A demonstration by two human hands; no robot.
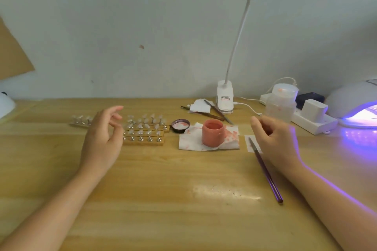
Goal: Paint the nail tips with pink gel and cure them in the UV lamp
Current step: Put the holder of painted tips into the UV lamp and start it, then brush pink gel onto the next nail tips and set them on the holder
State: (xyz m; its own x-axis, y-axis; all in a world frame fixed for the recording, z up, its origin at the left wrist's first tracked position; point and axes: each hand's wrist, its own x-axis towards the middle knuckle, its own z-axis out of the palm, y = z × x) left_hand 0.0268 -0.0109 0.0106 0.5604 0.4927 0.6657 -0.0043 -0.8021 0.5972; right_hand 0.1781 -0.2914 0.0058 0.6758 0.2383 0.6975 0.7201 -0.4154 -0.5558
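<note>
- Toward the near edge of the bench [163, 199], two bare forearms reach in from the lower corners, and both hands hang above the wood holding nothing.
- A purple-handled brush [265, 171] lies slantwise right of centre, its bristle end resting on a small white slip of paper [252, 144] just beside the right hand [273, 138].
- The right hand is blurred, with its fingers loosely curled and nothing in them; violet light falls along its wrist and forearm.
- The left hand [102, 136] is relaxed with its fingers spread and loosely bent, partly covering the rows of nail tips.
- The nail tips [145, 129], clear and unpainted as far as can be seen, stand on small metal stands on wooden strips left of centre.
- An open jar of pink gel [213, 132] stands at the centre on a pink-smeared tissue [206, 142]; its dark lid [180, 126] lies upturned just to its left.
- Behind the jar lie tweezers [212, 115] and another thin tool beside a scrap of white paper.
- Near the far right edge a translucent bottle [282, 101] stands in front of a white power strip [312, 120] with a plug block on it.
- At the far right corner the UV lamp [355, 102] glows violet from its opening.
- Against the wall a clip-on desk lamp [225, 98] stands lit, its white bar overhead.
</note>
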